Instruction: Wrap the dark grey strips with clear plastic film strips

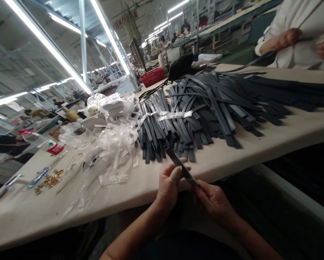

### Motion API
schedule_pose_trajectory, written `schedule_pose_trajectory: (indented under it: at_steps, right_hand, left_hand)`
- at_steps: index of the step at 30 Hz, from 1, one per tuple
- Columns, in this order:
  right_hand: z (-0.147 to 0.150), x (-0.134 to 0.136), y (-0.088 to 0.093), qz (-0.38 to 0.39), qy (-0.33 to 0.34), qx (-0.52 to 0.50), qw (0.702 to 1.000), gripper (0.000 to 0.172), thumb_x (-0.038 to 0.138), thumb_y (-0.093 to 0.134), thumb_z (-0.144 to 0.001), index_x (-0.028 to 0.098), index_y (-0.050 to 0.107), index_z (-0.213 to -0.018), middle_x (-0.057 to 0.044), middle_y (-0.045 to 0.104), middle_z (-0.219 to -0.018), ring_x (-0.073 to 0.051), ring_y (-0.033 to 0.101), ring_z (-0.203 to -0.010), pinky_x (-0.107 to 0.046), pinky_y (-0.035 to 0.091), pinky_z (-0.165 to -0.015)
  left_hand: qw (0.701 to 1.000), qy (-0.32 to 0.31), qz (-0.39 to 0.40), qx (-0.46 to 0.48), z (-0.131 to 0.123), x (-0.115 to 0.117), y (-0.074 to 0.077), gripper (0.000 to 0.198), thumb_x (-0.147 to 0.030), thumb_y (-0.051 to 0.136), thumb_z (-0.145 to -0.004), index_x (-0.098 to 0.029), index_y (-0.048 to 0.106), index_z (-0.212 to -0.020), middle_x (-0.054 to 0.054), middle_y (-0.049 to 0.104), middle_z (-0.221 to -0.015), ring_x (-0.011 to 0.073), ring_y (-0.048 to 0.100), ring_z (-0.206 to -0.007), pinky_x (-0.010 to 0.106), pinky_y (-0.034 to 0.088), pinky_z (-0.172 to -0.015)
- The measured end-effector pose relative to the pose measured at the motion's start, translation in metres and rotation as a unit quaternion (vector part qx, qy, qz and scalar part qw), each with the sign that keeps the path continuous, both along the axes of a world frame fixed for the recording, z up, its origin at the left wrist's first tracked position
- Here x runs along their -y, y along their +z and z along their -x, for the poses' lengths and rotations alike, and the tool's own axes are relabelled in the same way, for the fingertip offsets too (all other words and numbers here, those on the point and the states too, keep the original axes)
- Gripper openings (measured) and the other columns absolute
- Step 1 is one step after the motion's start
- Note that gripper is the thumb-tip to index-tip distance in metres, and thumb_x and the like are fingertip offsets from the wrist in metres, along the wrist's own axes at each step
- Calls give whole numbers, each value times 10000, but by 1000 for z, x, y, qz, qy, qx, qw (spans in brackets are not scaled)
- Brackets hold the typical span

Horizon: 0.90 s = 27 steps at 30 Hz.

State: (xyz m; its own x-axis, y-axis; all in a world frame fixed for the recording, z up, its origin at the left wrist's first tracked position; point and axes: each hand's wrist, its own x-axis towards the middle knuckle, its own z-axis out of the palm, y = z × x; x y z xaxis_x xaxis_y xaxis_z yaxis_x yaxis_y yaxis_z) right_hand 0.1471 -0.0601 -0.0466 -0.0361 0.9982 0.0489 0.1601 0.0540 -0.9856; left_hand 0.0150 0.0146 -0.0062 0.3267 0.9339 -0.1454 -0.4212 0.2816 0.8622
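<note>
Head view: left hand and right hand fingers pinch one dark strap between them.

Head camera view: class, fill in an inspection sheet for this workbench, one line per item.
Surface: pale table, worn and scuffed.
Job's things: one dark strip held in both hands; large pile of dark strips behind, some bound with a white band.
Clutter: crumpled clear plastic wrap, small brass fittings, red basket.
Hands: left hand and right hand both pinch the strip; left thumb is taped.
Cables: nothing seen.
Surroundings: another person's hands at the far side; strip lights overhead.
</note>
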Motion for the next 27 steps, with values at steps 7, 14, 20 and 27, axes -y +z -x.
schedule_pose_trajectory:
  at_steps: [7,14,20,27]
  right_hand:
    - [6,-2,1,-25,-16,5,1000,425,519,397,-1008,199,566,-786,10,544,-594,-149,531,-502,-256,415,-488]
    - [-19,-4,13,-46,-25,20,998,418,541,431,-991,176,634,-983,-46,683,-810,-208,650,-737,-288,492,-653]
    - [-31,-23,79,-143,13,89,986,379,486,522,-963,168,682,-1093,-72,706,-1041,-232,655,-939,-327,481,-824]
    - [-14,-39,122,-208,45,115,970,410,385,471,-1011,116,726,-836,-5,677,-710,-127,616,-663,-232,401,-617]
  left_hand:
    - [997,-43,46,-33,-1,8,-7,335,-434,785,-744,-149,770,-921,62,736,-794,129,628,-664,223,463,-623]
    - [993,-66,-47,-83,4,13,-4,318,-446,700,-822,-145,762,-905,68,741,-806,171,655,-742,274,500,-746]
    - [981,-126,-93,-113,-5,16,11,325,-464,756,-765,-156,750,-868,19,718,-767,163,633,-733,281,505,-761]
    - [985,-87,-116,-91,-2,30,9,305,-450,727,-799,-189,724,-956,5,717,-821,160,641,-798,275,491,-801]
